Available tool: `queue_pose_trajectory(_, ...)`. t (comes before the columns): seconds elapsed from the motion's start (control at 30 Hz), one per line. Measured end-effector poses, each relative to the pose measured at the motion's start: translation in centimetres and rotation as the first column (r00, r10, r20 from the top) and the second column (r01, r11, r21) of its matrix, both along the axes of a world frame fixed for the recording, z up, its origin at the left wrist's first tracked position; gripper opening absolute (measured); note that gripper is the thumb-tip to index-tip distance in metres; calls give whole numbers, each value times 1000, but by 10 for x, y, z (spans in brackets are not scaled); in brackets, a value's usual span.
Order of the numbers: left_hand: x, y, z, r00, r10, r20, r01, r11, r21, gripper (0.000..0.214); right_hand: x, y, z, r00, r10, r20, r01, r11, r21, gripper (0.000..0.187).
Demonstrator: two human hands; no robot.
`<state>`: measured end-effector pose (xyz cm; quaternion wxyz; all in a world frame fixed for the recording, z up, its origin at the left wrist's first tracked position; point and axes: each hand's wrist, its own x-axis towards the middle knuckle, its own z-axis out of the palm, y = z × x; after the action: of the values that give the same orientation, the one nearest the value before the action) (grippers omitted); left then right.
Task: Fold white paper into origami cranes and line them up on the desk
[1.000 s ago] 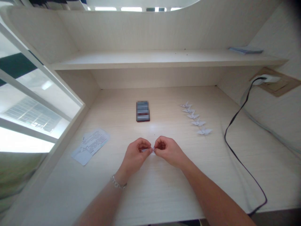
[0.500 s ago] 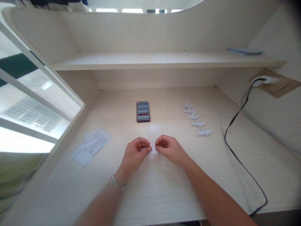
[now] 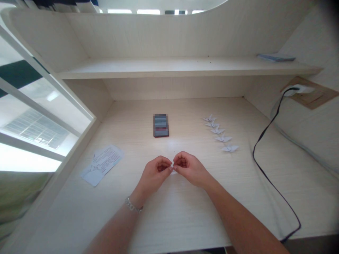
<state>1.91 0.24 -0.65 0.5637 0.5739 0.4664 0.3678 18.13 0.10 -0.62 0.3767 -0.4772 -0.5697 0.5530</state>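
A small folded piece of white paper (image 3: 173,172) is pinched between my two hands, just above the desk. My left hand (image 3: 157,173), with a silver bracelet on its wrist, grips it between thumb and forefinger from the left. From the right, my right hand (image 3: 191,168) pinches it the same way, its fingertips almost touching those of the left. Most of the paper is hidden behind the fingers. Several white origami cranes (image 3: 223,138) stand in a slanting row on the desk to the right of my hands.
Printed paper sheets (image 3: 102,165) lie at the left. A dark, blurred-out rectangular object (image 3: 161,125) lies beyond my hands. A black cable (image 3: 265,173) runs from the wall socket (image 3: 309,92) down the right side. Above the desk is a shelf (image 3: 164,67) with a thin paper stack (image 3: 277,57).
My left hand has moved slightly to the right, bringing both hands' fingertips together. Less of the paper shows between them now.
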Motion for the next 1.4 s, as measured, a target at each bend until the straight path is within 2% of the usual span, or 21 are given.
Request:
queue_pose_trajectory(0.23, -4, 1, 0, 999, -29, -44, 27, 998, -54, 13, 6, 1, 1, 1000, 10, -11, -10, 1000, -29, 15)
queue_pose_trajectory(0.4, -6, 3, 3, 998, -65, -8, 65, 995, -77, 25, 10, 3, 3, 999, 15, -48, -16, 999, -32, 15)
queue_pose_trajectory(0.5, -4, 3, 5, 999, -35, 4, 36, 997, -64, 25, 9, 2, 4, 999, 3, -43, -4, 1000, -13, 14)
queue_pose_trajectory(0.7, -2, 2, 3, 999, 38, -13, -38, 997, -61, 14, 7, 1, 5, 1000, -16, 7, 15, 999, 38, 11)
queue_pose_trajectory(0.9, -2, 1, -3, 1000, 9, -21, -9, 1000, -4, 15, 5, 0, 3, 997, -7, 79, 3, 999, 54, 12)
queue_pose_trajectory(1.03, -1, 0, -3, 1000, -18, -22, 18, 1000, -14, 13, 2, -1, 3, 987, 14, 159, -19, 999, 29, 11)
queue_pose_trajectory(1.17, -1, 0, 0, 1000, -6, -8, 5, 999, -53, 14, 4, -1, 4, 994, 50, 102, -45, 998, -48, 12)
queue_pose_trajectory(1.4, -4, 1, 6, 1000, 26, -6, -26, 996, -79, 15, 11, 2, 2, 997, 67, 42, -64, 996, -65, 16)
